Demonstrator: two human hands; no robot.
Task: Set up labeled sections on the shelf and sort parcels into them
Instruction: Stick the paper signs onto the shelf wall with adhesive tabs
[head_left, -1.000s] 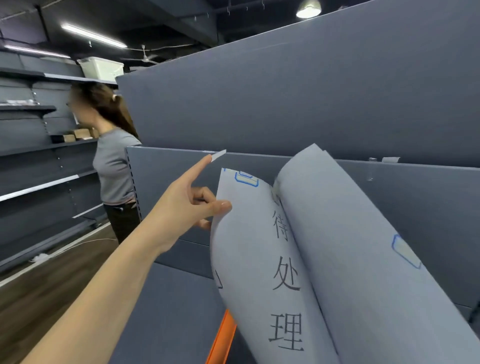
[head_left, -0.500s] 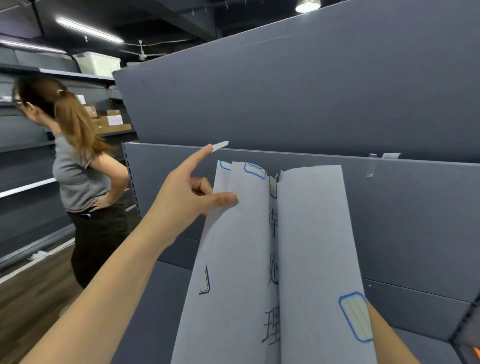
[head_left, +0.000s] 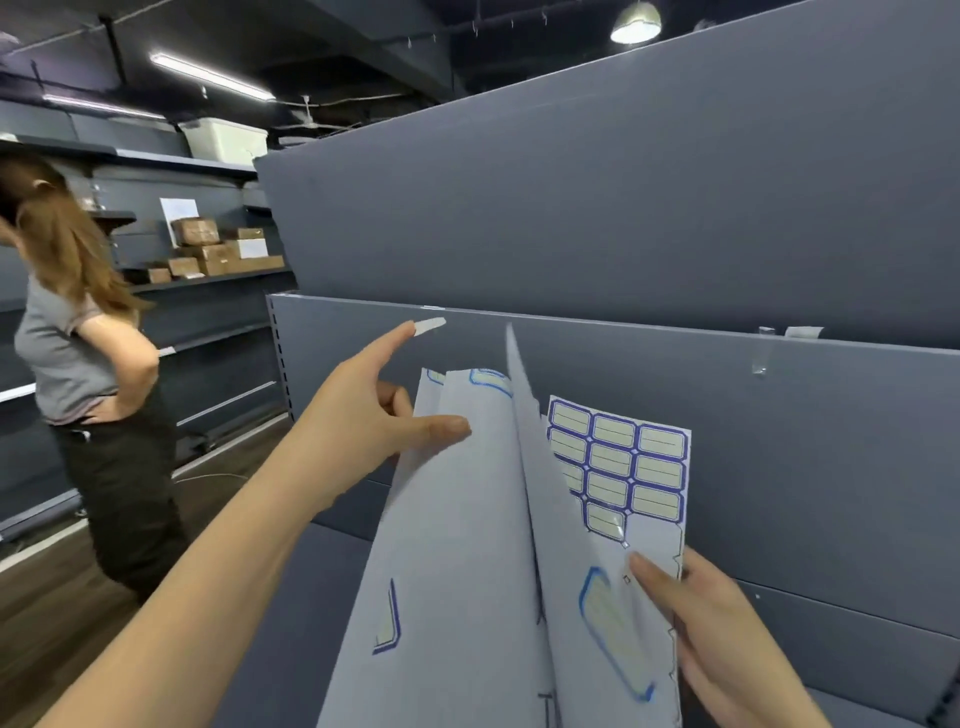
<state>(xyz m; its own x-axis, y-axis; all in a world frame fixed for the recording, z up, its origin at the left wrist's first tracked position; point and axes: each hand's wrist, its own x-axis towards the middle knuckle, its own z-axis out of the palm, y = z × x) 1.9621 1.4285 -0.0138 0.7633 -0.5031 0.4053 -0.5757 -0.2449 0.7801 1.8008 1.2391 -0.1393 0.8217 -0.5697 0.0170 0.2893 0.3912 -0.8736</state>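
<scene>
- My left hand (head_left: 363, 436), at the centre of the frame, pinches the upper left edge of a large pale paper sheet (head_left: 457, 571). The thumb lies on the front and the curled fingers sit behind.
- The index finger of that hand (head_left: 387, 343) points up and to the right, with a small white strip of tape (head_left: 431, 324) stuck to its tip.
- My right hand (head_left: 722, 644), at the lower right, grips the right-hand leaf of the same paper. The thumb presses its front near a blue-outlined label, and the other fingers are hidden behind.
- The two hands are well apart, one on each side of the paper, which is folded into upright leaves between them.
- A white sheet of blue-bordered sticker labels (head_left: 623, 462) stands just behind the right leaf, its grid of labels showing above my right thumb. I cannot tell whether my right fingers hold it too.
- Behind the paper rises the dark grey metal shelf panel (head_left: 675, 208), which fills the right and centre of the frame. Two scraps of clear and white tape (head_left: 802, 331) cling to its ledge at the right.
- Brown cardboard parcels (head_left: 213, 252) sit on a far grey shelf (head_left: 208, 278) at the upper left.
- A person in a grey top (head_left: 72, 364) stands at the left edge, one hand on the hip.
</scene>
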